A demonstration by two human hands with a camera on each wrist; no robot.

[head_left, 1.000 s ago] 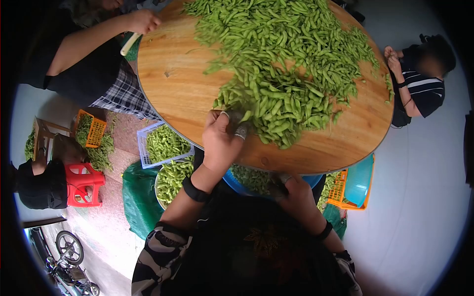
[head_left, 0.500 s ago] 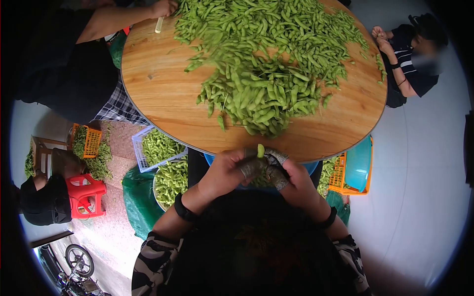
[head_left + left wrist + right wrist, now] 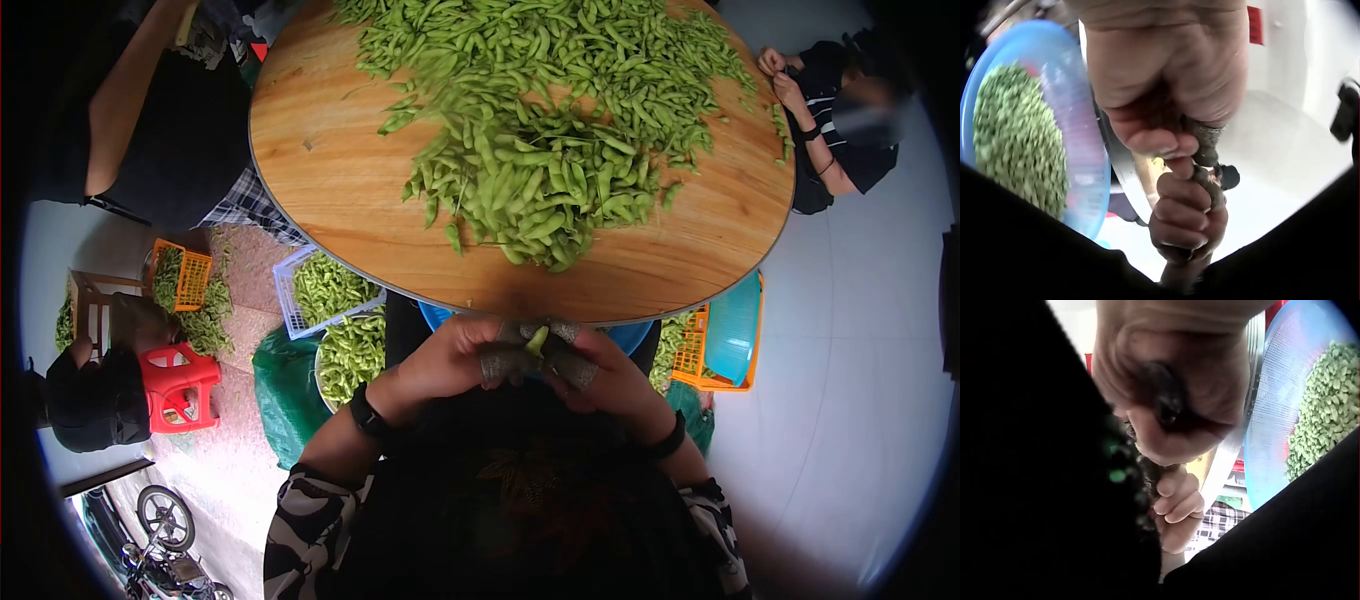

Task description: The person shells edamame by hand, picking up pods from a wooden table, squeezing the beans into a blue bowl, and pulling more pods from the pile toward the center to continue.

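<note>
Bright daylight, fisheye edges, blurred dark wrist views.

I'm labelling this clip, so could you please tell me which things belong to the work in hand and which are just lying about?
In hand:
left hand
right hand
pod, pinched by both
pile of pods
blue bowl

Lying about:
red stool
orange crate
motorbike

A round wooden table [image 3: 340, 190] stands just ahead of the hands [image 3: 530, 365]. On it lies a broad heap of green soybean pods [image 3: 545, 110], its near edge short of the rim closest to the hands.
</note>
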